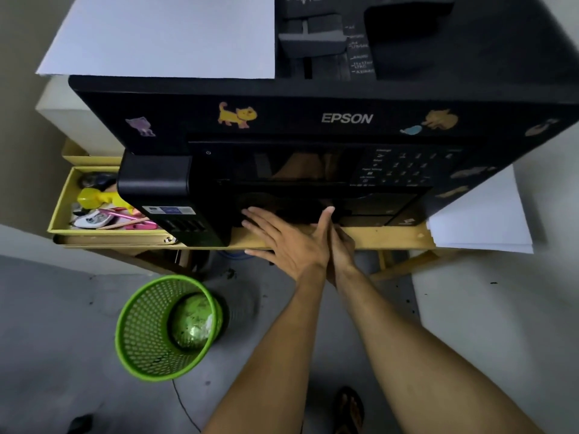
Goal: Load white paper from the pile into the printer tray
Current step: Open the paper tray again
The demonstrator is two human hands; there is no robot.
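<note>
At the front lower edge of the black Epson inkjet printer with cat stickers [313, 120], seen from the head camera, both hands meet at the closed black plastic paper tray [360, 211]. The left hand [288, 242] lies flat, fingers spread, palm down against the tray front. The right hand [340, 242] sits just beside it, mostly hidden behind the left; whether its fingers curl under the tray lip cannot be told. Neither hand holds paper. The pile of white paper sheets [482, 220] lies on the yellow wooden table [391, 238] to the right of the printer, long axis running away from the person, so the right hand is nearer. A large white sheet [163, 36] rests on the printer's top. The tray probably has to be drawn toward the person first.
</note>
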